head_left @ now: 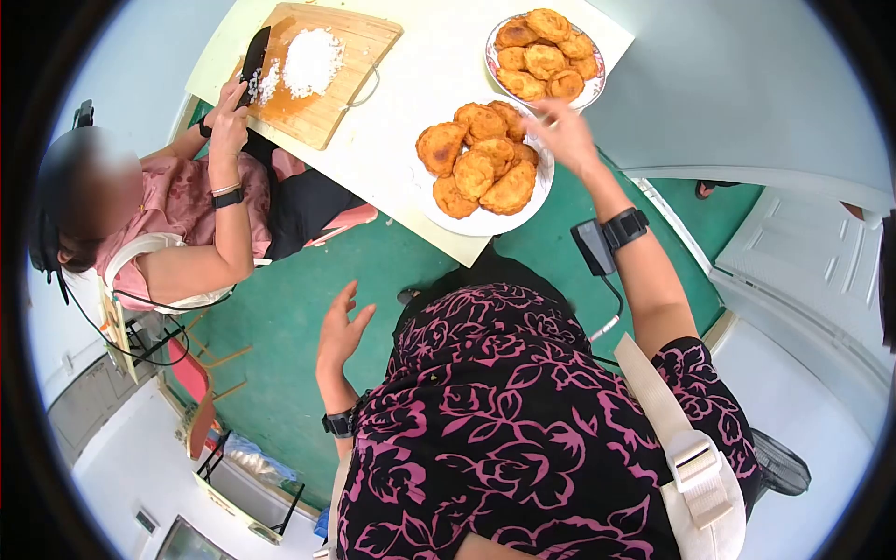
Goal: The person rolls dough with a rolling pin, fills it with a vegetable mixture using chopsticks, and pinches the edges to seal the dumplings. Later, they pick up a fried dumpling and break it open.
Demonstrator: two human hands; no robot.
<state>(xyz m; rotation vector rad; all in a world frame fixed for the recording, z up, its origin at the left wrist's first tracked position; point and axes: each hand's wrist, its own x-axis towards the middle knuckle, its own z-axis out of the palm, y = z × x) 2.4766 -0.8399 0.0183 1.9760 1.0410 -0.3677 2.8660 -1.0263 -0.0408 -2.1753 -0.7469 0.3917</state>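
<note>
**Reaching over the near plate**

My right hand (pixel 563 133) is stretched out over the far rim of the near plate (pixel 485 224). Its fingers are just above the fried pastries (pixel 476 168), but they are blurred, so I cannot tell whether they have pinched one or are only hovering. My left hand (pixel 341 331) hangs above the green floor (pixel 289 308), fingers spread, holding nothing.

Both plates are heaped. The second plate (pixel 594 86) sits just beyond the first and looks untouched. Across the table (pixel 401 103), another person's hand (pixel 229 117) holds a knife (pixel 253 58) on a cutting board (pixel 327 117), beside a white chopped heap (pixel 313 61).

The near plate lies close to the table's front edge and corner. There is bare tabletop between it and the board, and open floor on my left.
</note>
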